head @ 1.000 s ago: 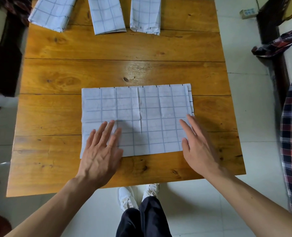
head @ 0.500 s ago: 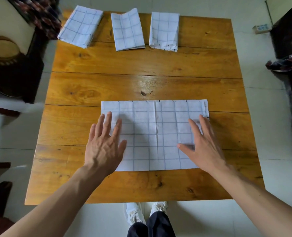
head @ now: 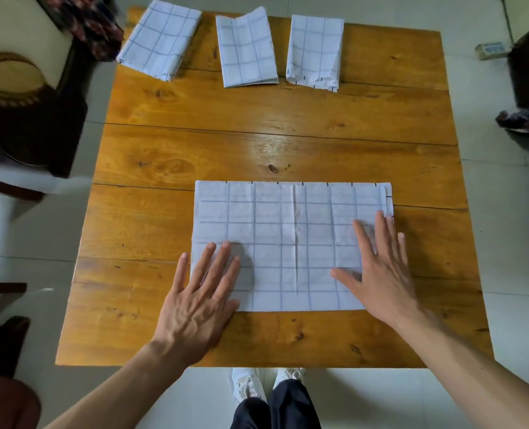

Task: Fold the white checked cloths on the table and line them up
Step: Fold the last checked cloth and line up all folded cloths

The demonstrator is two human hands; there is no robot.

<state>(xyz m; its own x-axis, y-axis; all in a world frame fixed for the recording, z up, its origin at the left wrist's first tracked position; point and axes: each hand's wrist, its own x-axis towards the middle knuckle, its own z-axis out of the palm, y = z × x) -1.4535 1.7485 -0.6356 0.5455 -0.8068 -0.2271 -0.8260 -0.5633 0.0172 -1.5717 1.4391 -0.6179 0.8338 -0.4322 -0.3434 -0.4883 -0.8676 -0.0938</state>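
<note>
- A white checked cloth (head: 291, 243) lies flat on the near half of the wooden tabletop (head: 257, 144), folded into a wide rectangle with a crease running down its middle.
- The left hand (head: 201, 301) rests palm down on the cloth's near left corner, fingers straight and slightly spread; its little finger lies just off the cloth's left edge, over bare wood.
- The right hand (head: 381, 274) lies palm down on the cloth's right part, fingers straight and spread, thumb stretched inward toward the middle crease.
- Neither hand pinches or lifts the fabric.
- 3 folded checked cloths sit in a row along the far edge of the tabletop: the left one (head: 161, 38) angled, the middle one (head: 246, 48) slightly tilted, the right one (head: 314, 51) nearly straight.
- They lie near each other but apart, and well apart from the near cloth.
- 2 white shoes (head: 266, 382) show on the tiled floor below the near tabletop edge.
</note>
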